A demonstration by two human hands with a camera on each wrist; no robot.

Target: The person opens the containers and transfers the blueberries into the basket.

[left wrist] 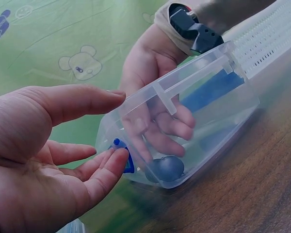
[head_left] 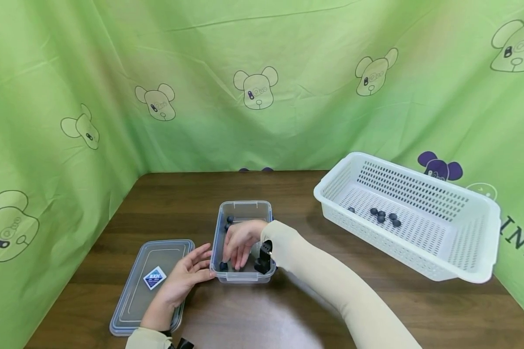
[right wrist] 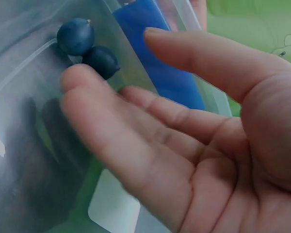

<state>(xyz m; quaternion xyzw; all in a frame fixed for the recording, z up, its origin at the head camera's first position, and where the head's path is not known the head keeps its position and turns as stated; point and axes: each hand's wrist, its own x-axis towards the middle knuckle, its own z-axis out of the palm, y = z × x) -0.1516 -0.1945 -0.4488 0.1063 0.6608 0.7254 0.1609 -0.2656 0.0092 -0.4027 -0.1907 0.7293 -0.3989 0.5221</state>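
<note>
A clear plastic container (head_left: 243, 277) stands in the middle of the table, with several small dark blue balls (right wrist: 75, 37) inside; two of them show a short nub in the right wrist view. My right hand (head_left: 241, 240) reaches down into the container, its fingers extended near the balls and nothing between thumb and fingers. Beside the container's near left corner is my left hand (head_left: 184, 277), fingers loosely spread and thumb at the rim. Through the wall, a dark ball (left wrist: 167, 168) shows close under the right fingertips in the left wrist view.
A clear lid (head_left: 133, 303) with a blue-and-white label lies left of the container, partly behind the left forearm. At the right stands a white perforated basket (head_left: 375, 235) holding several dark balls (head_left: 381, 214). Green printed cloth (head_left: 209, 131) hangs around the wooden table (head_left: 183, 186).
</note>
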